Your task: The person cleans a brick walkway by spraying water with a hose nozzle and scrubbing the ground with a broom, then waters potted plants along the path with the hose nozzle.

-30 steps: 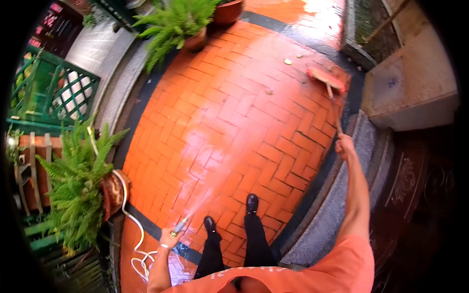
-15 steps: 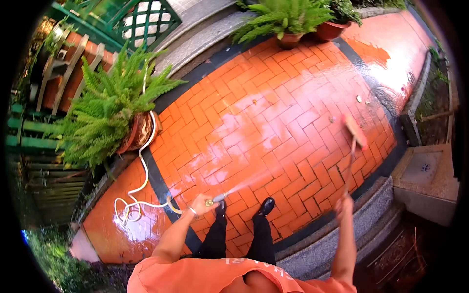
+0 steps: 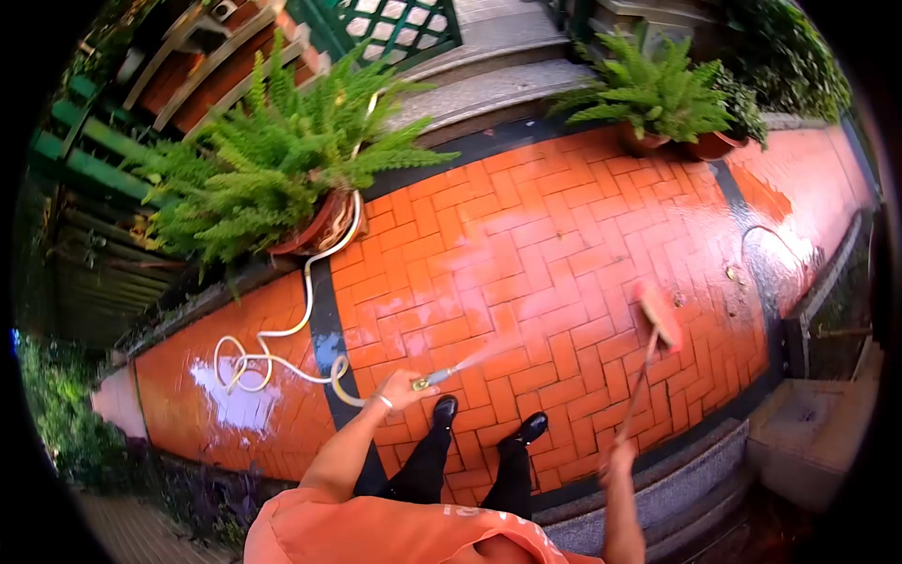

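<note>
My left hand (image 3: 399, 388) is closed around a hose nozzle (image 3: 436, 378), and a thin fan of water sprays from its tip toward the right. A pale hose (image 3: 301, 371) trails from that hand in loops to the left. My right hand (image 3: 617, 460) grips the long handle of a broom (image 3: 640, 387). Its reddish head (image 3: 658, 317) rests on the wet orange brick paving (image 3: 526, 282), beyond and to the right of the spray. Both my feet, in dark shoes (image 3: 533, 428), stand on the bricks between the two hands.
A large potted fern (image 3: 272, 160) stands at the left, with the hose running past its pot. Another potted fern (image 3: 658, 89) is at the back. Stone steps (image 3: 503, 89) rise behind, and a stone ledge (image 3: 658, 484) edges the near right. Small leaf debris (image 3: 734, 274) lies at right.
My view has shifted, so the paving and plants sit lower and farther right. The broom head has moved left across the bricks and nearer. Water still sprays from the nozzle.
</note>
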Demonstrator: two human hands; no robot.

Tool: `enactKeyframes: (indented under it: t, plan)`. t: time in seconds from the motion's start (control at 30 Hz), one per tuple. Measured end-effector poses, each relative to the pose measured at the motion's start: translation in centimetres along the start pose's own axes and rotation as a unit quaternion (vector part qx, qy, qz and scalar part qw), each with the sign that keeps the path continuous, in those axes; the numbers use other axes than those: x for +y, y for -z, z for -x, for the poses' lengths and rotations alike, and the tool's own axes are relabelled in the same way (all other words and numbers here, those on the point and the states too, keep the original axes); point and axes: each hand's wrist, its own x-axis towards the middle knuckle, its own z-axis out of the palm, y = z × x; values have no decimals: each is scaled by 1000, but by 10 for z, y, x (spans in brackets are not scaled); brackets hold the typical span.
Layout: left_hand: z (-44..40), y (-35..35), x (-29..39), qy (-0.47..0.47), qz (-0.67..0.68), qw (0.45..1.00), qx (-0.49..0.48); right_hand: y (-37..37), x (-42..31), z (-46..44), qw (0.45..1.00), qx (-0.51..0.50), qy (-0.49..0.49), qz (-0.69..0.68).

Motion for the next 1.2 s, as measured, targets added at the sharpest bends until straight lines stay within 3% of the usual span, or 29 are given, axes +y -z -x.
enactKeyframes:
  t: [0.07, 0.1, 0.17, 0.23, 0.33, 0.37, 0.43, 0.47, 0.5, 0.53, 0.57, 0.7, 0.77, 0.8, 0.87, 0.93, 1.03, 1.1, 1.2]
  plan:
    - [7, 3, -25, 9, 30, 999, -15, 3, -60, -40, 999, -33, -32, -10]
    - [14, 8, -33, 11, 36, 999, -12, 6, -71, -70, 996, 14, -52, -71]
    - [28, 31, -50, 70, -68, 994, 39, -28, -90, -10, 996, 33, 6, 77]
    - [42, 50, -83, 147, -52, 987, 31, -33, -30, 38, 994, 31, 59, 91]
    - [51, 48, -146, 158, 17, 984, 84, -21, 74, 119, 974, -42, 190, 120]
    - [55, 50, -158, 183, 50, 979, 73, -30, 97, 147, 986, -57, 126, 93]
    - [51, 37, -186, 156, 90, 981, 77, -93, 73, 208, 990, -36, -65, 120]
    - [43, 32, -191, 132, 128, 979, 86, -108, 71, 188, 987, -78, -103, 93]
    - [42, 35, -178, 120, 123, 983, 70, -121, 71, 170, 981, -117, -141, 59]
    - [47, 42, -151, 58, 144, 985, 71, -155, 62, 179, 987, -89, -128, 42]
    - [45, 51, -128, -6, 164, 984, 72, -172, 64, 156, 989, -131, -66, 15]
    - [25, 63, -103, -83, 116, 989, 33, -211, -8, 48, 998, -44, 32, 25]
    - [15, 61, -114, -111, 136, 984, 36, -190, -36, 14, 992, -62, -30, -104]
    - [11, 67, -122, -77, 145, 985, 53, -175, -32, 26, 994, -92, 15, -64]
    - [6, 75, -121, -22, 214, 974, 67, -153, -7, 71, 999, -3, 28, -16]
    - [2, 78, -123, 3, 286, 956, 62, -124, 33, 114, 999, -6, 48, 17]
    - [-12, 76, -118, 0, 278, 957, 78, -109, 54, 156, 998, 31, -47, -8]
    - [-19, 70, -100, -2, 301, 950, 77, -98, 44, 132, 993, 51, -105, -29]
    - [-35, 67, -71, 18, 315, 946, 80, -94, 20, 96, 987, 9, -86, -136]
